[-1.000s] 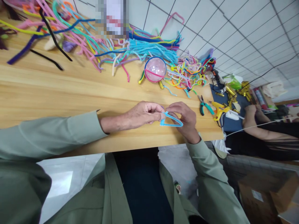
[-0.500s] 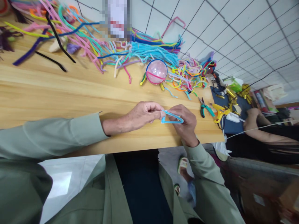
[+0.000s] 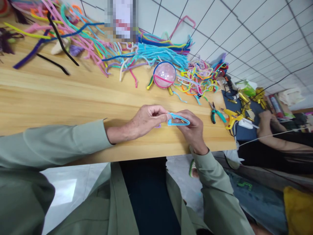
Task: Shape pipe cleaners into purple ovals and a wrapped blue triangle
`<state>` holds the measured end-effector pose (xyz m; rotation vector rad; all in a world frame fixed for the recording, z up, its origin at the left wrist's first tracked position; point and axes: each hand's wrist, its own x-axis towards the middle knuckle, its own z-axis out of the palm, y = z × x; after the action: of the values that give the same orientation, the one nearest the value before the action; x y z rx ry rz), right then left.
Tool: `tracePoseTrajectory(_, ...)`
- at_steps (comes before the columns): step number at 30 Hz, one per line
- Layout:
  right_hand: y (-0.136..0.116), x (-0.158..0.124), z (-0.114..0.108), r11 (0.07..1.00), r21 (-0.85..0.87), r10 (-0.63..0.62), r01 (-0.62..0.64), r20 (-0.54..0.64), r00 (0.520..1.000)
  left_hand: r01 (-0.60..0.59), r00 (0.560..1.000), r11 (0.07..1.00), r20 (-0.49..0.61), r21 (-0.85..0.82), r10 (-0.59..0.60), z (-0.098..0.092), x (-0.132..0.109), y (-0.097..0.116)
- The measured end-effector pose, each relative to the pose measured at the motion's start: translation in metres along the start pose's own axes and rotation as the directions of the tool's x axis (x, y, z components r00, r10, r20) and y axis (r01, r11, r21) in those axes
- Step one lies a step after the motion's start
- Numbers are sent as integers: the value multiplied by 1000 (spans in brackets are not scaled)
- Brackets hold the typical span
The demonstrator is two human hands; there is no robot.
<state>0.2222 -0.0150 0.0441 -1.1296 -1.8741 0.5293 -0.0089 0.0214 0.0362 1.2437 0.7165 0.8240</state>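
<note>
A light blue pipe cleaner point(image 3: 179, 124), bent into a narrow triangular loop, is held between my two hands above the front of the table. My left hand point(image 3: 149, 121) pinches its left corner between thumb and fingertips. My right hand point(image 3: 193, 127) is closed around the pointed right end, its fingers partly hidden behind the loop. A small purple bit point(image 3: 158, 125) shows just under my left fingers; I cannot make out whether it is held. Beyond my hands stands a clear round ball point(image 3: 164, 75) with a blue and pink rim.
Pipe cleaners of many colours point(image 3: 161, 54) are heaped along the back of the wooden table point(image 3: 73, 98). Teal-handled pliers point(image 3: 217, 115) and a yellow glue gun point(image 3: 232, 119) lie at the right. Farther right is another person's arm point(image 3: 266, 129). Two black strips point(image 3: 53, 63) lie at the left.
Both hands have shifted slightly up and to the left with the blue loop. The purple bit under my left hand has come into view. Below the table on the right, the background has changed.
</note>
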Motion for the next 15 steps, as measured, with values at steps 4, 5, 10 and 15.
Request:
tracePoseTrajectory(4, 0, 0, 2, 995, 86, 48, -48, 6, 999, 37, 999, 999, -11, -12, -37, 0, 0, 2)
tracePoseTrajectory(5, 1, 0, 2, 994, 92, 60, -61, 16, 998, 40, 999, 999, -14, -11, -41, 0, 0, 2)
tracePoseTrajectory(10, 3, 1, 0, 992, 94, 79, -84, 48, 996, 57, 998, 998, -23, -17, -57, -1, 0, 0)
tracePoseTrajectory(15, 3, 1, 1, 993, 101, 57, -60, 33, 998, 69, 997, 998, -23, -6, -69, -1, 0, -2)
